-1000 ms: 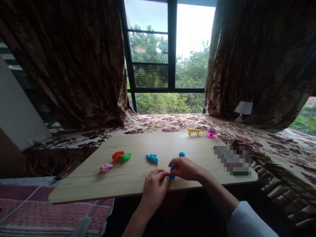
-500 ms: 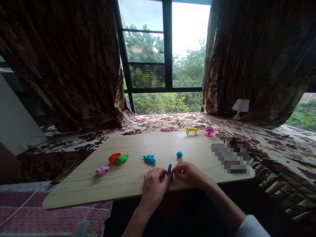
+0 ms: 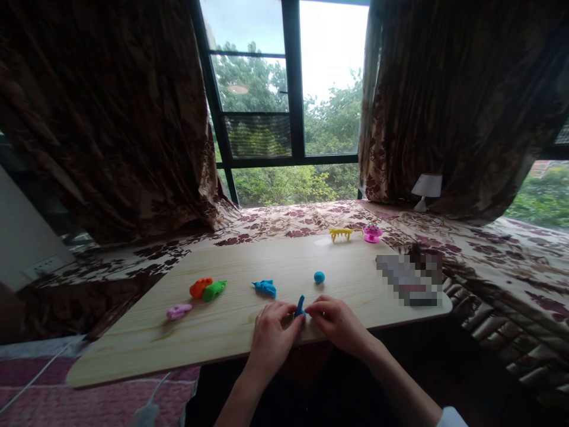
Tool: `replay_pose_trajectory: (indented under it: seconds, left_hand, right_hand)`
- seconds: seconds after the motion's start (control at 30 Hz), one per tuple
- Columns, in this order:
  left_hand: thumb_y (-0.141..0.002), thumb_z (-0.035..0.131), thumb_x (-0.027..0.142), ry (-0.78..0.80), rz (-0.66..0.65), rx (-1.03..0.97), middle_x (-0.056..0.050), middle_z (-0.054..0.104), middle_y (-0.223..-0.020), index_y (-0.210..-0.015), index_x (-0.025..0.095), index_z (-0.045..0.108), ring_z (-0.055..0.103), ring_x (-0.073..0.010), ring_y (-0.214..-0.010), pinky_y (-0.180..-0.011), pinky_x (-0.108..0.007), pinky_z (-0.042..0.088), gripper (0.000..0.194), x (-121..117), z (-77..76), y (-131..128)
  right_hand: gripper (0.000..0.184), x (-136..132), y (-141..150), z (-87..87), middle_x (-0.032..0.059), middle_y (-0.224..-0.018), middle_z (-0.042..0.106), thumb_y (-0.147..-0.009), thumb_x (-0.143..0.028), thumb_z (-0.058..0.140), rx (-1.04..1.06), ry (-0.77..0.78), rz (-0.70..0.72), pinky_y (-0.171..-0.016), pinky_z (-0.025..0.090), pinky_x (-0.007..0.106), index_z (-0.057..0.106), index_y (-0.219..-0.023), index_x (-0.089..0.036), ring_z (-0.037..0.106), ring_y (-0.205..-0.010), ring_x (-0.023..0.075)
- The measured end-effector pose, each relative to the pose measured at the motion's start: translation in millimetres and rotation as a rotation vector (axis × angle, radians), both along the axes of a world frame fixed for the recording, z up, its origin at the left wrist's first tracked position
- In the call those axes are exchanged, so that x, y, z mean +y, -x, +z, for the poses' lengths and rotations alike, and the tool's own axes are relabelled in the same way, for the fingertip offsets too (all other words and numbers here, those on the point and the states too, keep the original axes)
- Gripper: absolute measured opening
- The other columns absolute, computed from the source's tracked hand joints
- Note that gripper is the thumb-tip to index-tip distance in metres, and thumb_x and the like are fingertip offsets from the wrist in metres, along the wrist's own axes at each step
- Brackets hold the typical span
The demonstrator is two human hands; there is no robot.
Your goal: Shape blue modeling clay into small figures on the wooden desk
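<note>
Head view shows our left hand (image 3: 272,333) pinching a blue piece (image 3: 300,306), narrow end up, at our edge of the table (image 3: 213,335). Our right hand (image 3: 341,325), fingers bent, is right beside it; whether gripping, we cannot tell.

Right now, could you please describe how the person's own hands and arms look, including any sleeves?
The left hand and right hand are ungloved. The left forearm is bare as far as the view reaches. The right forearm is bare up to a whitish sleeve at the bottom edge.
</note>
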State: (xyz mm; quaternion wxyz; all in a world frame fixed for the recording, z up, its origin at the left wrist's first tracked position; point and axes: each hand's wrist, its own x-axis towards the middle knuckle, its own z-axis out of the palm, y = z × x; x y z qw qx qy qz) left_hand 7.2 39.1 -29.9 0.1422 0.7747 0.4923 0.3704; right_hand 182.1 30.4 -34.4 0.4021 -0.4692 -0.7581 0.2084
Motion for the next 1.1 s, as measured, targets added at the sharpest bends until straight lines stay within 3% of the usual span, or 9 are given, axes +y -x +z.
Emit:
replay_pose_trajectory:
  seconds: [0.3,0.43,0.57,0.73,0.9,1.1]
  left_hand:
    - [-0.080,0.052,0.033,0.004,0.011,0.028,-0.006,0.067,-0.086,-0.085,0.022,0.069,0.057,-0.0230,-0.088,-0.083,-0.036,0.042,0.022,1.5,2.6,-0.7]
    - [-0.077,0.057,0.034,0.042,-0.001,-0.081,-0.005,0.067,-0.086,-0.083,0.022,0.070,0.057,-0.0241,-0.091,-0.085,-0.037,0.041,0.018,-1.4,5.2,-1.1]
    - [-0.076,0.059,0.036,0.350,-0.041,-0.501,-0.005,0.070,-0.092,-0.091,0.020,0.069,0.059,-0.0227,-0.094,-0.089,-0.035,0.041,0.025,-9.6,16.3,3.9]
    - [-0.080,0.057,0.032,0.740,-0.230,-1.017,-0.007,0.071,-0.094,-0.095,0.016,0.068,0.059,-0.0205,-0.097,-0.090,-0.035,0.042,0.024,-31.3,31.5,11.7]
    - [-0.084,0.051,0.027,0.933,-0.371,-1.255,-0.007,0.069,-0.099,-0.091,0.016,0.067,0.059,-0.0199,-0.096,-0.090,-0.038,0.044,0.021,-46.6,33.3,12.6]
    - [-0.085,0.048,0.023,1.008,-0.450,-1.314,-0.005,0.068,-0.092,-0.086,0.016,0.068,0.060,-0.0161,-0.087,-0.088,-0.037,0.046,0.021,-52.1,39.9,10.0]
  right_hand:
    - [0.029,-1.6,3.2,-3.2,0.0031,-0.090,0.064,-0.081,-0.010,0.050,-0.010,-0.026,-0.044,-0.079,0.044,0.027,0.070,-0.096,-0.024,0.059,-0.085,0.0167]
    - [0.031,-8.1,2.6,-0.2,0.0036,-0.094,0.062,-0.082,-0.010,0.049,-0.007,-0.048,-0.023,-0.082,0.043,0.029,0.068,-0.101,-0.026,0.057,-0.091,0.0176]
    - [0.033,-13.8,0.9,12.1,0.0036,-0.097,0.061,-0.086,-0.015,0.047,0.200,-0.010,0.003,-0.070,0.047,0.026,0.059,-0.115,-0.025,0.059,-0.082,0.0150]
    - [0.022,-35.6,14.4,36.8,0.0031,-0.092,0.062,-0.086,-0.022,0.052,0.365,-0.006,0.092,-0.073,0.047,0.027,0.066,-0.102,-0.022,0.059,-0.082,0.0155]
    - [0.010,-47.1,24.7,50.0,0.0011,-0.079,0.064,-0.080,-0.026,0.061,0.550,0.181,0.160,-0.068,0.048,0.025,0.066,-0.083,-0.019,0.061,-0.073,0.0154]
    - [0.017,-45.5,24.9,54.3,-0.0003,-0.067,0.063,-0.078,-0.033,0.064,0.730,0.349,0.280,-0.059,0.047,0.024,0.063,-0.072,-0.016,0.059,-0.063,0.0135]
